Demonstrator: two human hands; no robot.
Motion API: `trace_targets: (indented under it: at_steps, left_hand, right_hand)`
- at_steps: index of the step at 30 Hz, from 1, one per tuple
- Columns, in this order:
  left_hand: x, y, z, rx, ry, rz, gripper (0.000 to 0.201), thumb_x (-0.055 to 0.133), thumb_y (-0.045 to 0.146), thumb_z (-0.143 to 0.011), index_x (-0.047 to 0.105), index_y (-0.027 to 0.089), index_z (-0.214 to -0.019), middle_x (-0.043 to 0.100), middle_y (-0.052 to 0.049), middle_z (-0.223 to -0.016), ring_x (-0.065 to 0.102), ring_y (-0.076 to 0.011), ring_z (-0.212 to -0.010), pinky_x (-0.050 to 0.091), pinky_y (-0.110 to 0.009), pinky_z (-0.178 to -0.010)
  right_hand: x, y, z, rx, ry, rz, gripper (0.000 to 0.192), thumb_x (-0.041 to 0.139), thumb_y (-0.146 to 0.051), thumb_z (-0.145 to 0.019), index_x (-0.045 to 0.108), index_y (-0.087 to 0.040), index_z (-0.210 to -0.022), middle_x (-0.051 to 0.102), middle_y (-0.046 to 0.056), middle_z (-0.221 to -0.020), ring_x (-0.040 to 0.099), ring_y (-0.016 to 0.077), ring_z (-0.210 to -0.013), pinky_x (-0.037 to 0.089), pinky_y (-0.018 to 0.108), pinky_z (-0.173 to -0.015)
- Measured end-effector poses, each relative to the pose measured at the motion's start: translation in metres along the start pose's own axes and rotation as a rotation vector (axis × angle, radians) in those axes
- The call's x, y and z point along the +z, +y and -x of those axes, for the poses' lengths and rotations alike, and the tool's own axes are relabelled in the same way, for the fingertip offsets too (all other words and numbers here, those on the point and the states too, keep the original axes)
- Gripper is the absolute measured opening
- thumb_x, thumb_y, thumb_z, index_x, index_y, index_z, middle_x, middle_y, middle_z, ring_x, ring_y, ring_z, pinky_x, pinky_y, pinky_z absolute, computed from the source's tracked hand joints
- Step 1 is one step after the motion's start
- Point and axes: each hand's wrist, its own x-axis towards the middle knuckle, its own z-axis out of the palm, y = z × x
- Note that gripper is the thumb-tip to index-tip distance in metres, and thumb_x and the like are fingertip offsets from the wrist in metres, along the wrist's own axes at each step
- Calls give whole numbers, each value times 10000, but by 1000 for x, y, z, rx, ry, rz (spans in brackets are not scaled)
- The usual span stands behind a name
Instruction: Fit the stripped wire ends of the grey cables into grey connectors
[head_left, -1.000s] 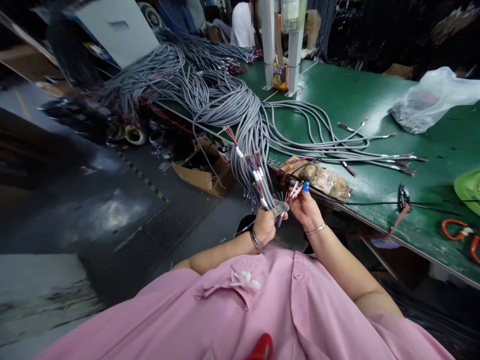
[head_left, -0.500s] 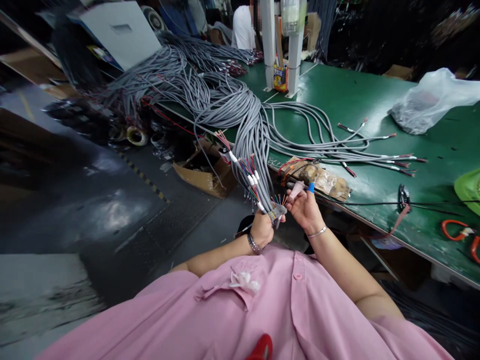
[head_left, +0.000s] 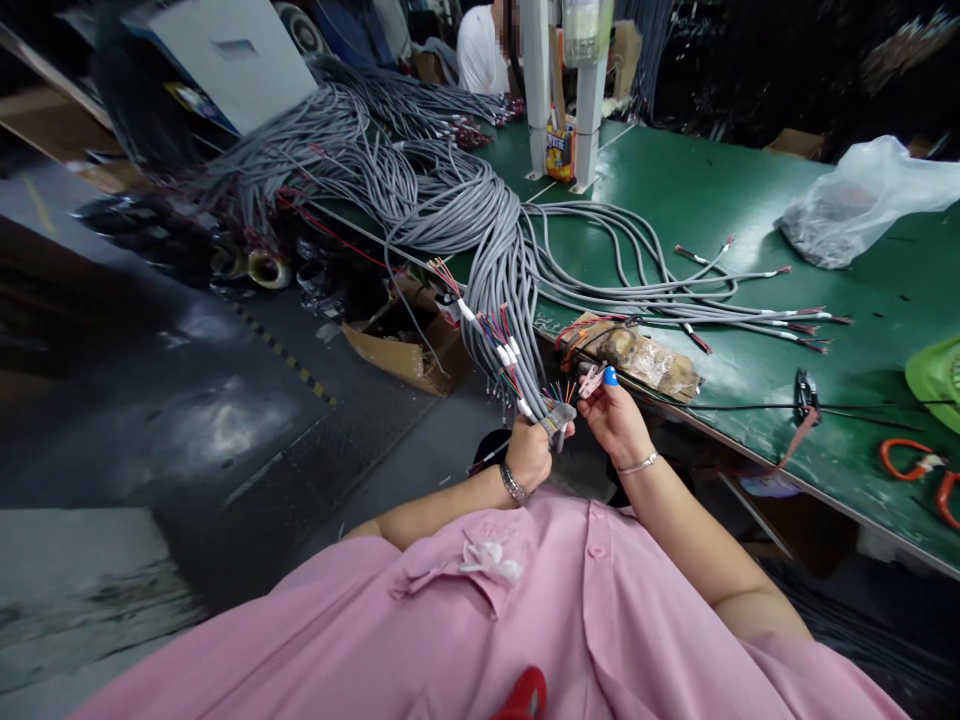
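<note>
Head view: the left hand (head_left: 529, 452) grips round grey cables (head_left: 532, 390) with coloured wire ends (head_left: 505, 320), draped over the near edge of the green desk (head_left: 712, 185); further right, the right hand (head_left: 613, 425) pinches a small pale-pink piece (head_left: 591, 382).

left hand (head_left: 529, 452)'s got a fistful of grey cables (head_left: 531, 385) near some splayed coloured wire ends (head_left: 564, 391), and the right hand (head_left: 616, 428) at its 2 o'clock is pinching a pink clip-looking thing (head_left: 591, 381). big cable pile (head_left: 442, 190) at their 11 o'clock.
</note>
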Motion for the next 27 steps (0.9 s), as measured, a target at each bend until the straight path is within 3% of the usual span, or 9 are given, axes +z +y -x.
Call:
trace_targets:
  at_steps: [10,16,22,27]
  left_hand:
    - [2,1,1,-18,21,-13,217,769,305,-607,629,140,-624,594,5,-534,551,-97,-500,431,-228,-515]
    - [-7,3,5,-6,9,-19,208,769,301,-606,646,137,-643,609,-2,-551,561,-103,-503,441,-238,-526]
    - [-22,-2,7,8,-30,-23,233,778,328,-634,666,129,-681,632,-17,-584,581,-108,-521,431,-224,-499]
    - [-21,0,4,-62,-130,33,300,784,377,-642,703,120,-774,694,-66,-703,640,-153,-609,488,-265,-572]
  right_hand:
    - [3,3,2,10,24,-52,251,678,-451,-791,665,-203,-830,701,2,-808,613,104,-678,489,210,-566]
    - [-11,3,6,93,-30,-70,424,557,-636,-799,641,-230,-887,678,3,-805,611,124,-667,499,236,-569]
    - [-28,1,11,121,-17,-77,348,620,-561,-790,645,-218,-843,698,17,-829,618,119,-665,504,227,-568]
    - [-42,-2,19,96,-35,-17,304,664,-516,-773,655,-219,-839,693,17,-835,622,117,-680,510,232,-594]
